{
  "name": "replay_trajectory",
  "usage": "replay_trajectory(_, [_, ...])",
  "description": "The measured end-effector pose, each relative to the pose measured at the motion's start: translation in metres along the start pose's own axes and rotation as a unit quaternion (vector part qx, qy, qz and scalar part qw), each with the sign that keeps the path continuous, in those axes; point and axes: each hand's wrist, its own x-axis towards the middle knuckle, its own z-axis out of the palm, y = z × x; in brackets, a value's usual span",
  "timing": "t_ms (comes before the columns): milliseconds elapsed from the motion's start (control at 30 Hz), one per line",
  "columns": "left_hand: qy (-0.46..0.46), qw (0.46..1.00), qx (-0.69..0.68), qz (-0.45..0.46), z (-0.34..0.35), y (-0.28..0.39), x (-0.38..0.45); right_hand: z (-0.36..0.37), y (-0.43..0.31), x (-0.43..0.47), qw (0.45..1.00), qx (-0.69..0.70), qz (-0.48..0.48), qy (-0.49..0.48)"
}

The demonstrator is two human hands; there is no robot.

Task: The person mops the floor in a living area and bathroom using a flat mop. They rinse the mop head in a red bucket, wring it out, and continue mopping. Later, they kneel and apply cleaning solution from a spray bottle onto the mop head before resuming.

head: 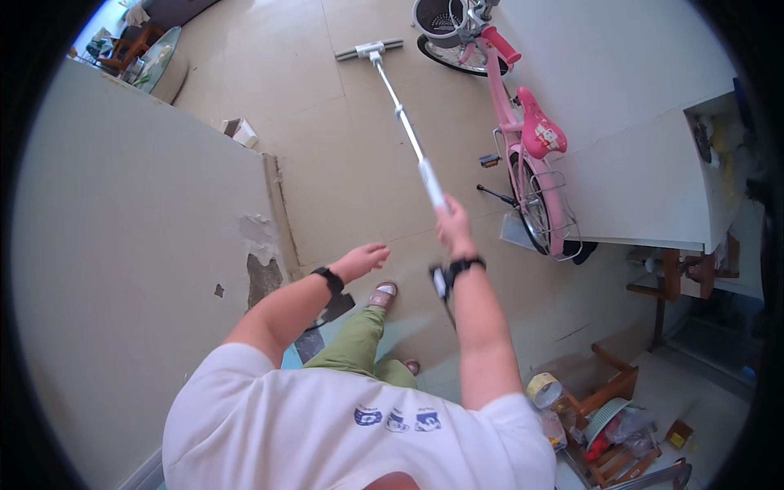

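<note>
My right hand [454,226] is closed around the grip end of a long-handled roller sponge mop [411,135]. The pole slants away from me, and its grey-and-white head [370,50] lies on the beige tiled floor [343,147], near the front wheel of a pink bicycle. My left hand [362,261] hangs in the air above the floor, left of the mop grip, with nothing in it and its fingers loosely extended. Each wrist bears a black strap with a device.
The pink bicycle [506,110] with its basket stands on the right by a white cabinet or wall. At left a wall [153,196] with peeling plaster ends in a corner. A wooden chair [615,380] and a green basket [606,421] are at lower right. A glass-topped table [160,58] stands far left.
</note>
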Motion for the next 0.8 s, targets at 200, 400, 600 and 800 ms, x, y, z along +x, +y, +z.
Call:
replay_trajectory(200, [0.031,0.993,0.108,-0.025,0.002,-0.081,-0.060,0.002,-0.027,0.006,0.990,-0.140,0.007,-0.024])
replay_trajectory(400, [0.093,0.936,0.276,0.198,0.088,-0.076,-0.101,-0.066,0.089,-0.165,0.992,-0.119,0.040,-0.021])
replay_trajectory(600, [0.040,0.864,0.329,0.378,0.239,-0.087,-0.172,-0.205,0.169,-0.414,0.990,-0.095,0.103,0.000])
replay_trajectory(800, [-0.054,0.720,0.423,0.548,0.359,-0.117,-0.243,-0.294,0.156,-0.658,0.992,-0.025,0.098,0.075])
